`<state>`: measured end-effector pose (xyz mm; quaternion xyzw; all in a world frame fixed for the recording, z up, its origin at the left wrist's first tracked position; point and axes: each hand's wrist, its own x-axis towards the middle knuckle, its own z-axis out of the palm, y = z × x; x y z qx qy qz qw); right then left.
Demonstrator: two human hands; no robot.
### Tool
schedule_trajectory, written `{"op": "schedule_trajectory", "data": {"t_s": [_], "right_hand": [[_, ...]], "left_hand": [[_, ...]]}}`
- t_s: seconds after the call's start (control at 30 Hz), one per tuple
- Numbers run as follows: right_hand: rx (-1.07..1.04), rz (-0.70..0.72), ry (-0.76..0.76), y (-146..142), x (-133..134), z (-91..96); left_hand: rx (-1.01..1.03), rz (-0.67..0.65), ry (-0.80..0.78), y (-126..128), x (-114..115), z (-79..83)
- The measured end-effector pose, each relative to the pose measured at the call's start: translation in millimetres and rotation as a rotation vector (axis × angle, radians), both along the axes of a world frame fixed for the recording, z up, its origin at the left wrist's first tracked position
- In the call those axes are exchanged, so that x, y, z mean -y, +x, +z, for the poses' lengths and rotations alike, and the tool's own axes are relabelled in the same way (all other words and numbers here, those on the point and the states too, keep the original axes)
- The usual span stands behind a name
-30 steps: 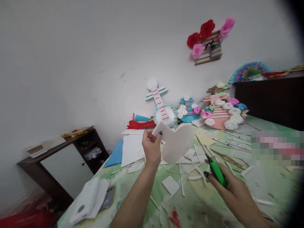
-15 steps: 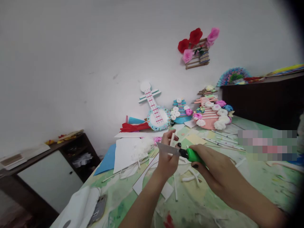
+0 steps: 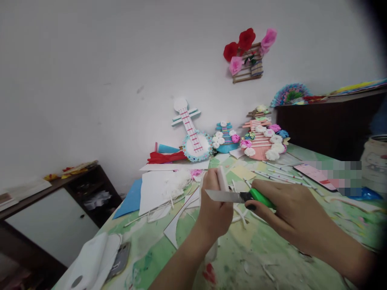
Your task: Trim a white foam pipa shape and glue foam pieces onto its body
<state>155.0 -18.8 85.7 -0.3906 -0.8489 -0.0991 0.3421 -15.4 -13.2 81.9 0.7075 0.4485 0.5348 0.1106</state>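
My right hand (image 3: 290,213) is closed round the green handle of a utility knife (image 3: 225,196), its long blade pointing left. Just past the blade, my left hand (image 3: 215,205) grips a narrow white strip (image 3: 223,179) that stands up from the fist; what it is made of I cannot tell. The blade crosses in front of the left fingers and the strip's lower part; whether it touches the strip is unclear. Beneath and beyond the hands lie white offcuts (image 3: 240,217) and a curved white sheet piece (image 3: 173,231).
The green paint-stained table (image 3: 151,262) carries a phone (image 3: 314,176), several pens (image 3: 281,176), white sheets (image 3: 154,185) and a blue sheet (image 3: 130,201). A white paper instrument (image 3: 198,147) and flower-trimmed models (image 3: 263,147) lean at the wall. A grey phone (image 3: 121,259) lies front left.
The view has shifted slightly. My left hand has turned and its fingers have closed more round the white strip. The knife has moved a little right and down, its blade now nearly level.
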Motion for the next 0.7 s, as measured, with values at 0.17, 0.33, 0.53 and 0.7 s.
{"op": "schedule_trajectory", "data": {"t_s": [0.17, 0.33, 0.53, 0.7], "right_hand": [[0.018, 0.026, -0.048, -2, 1, 10.2], [-0.001, 0.102, -0.126, -4, 4, 31.5], [0.076, 0.13, -0.184, -4, -7, 48.3], [0.067, 0.126, -0.196, -8, -15, 52.8]], "left_hand": [[0.057, 0.014, -0.06, 4, 12, 5.0], [0.204, -0.023, -0.177, 4, 27, 17.8], [0.337, -0.034, -0.284, 0, 27, 19.1], [0.361, 0.061, -0.19, -4, 26, 14.8]]}}
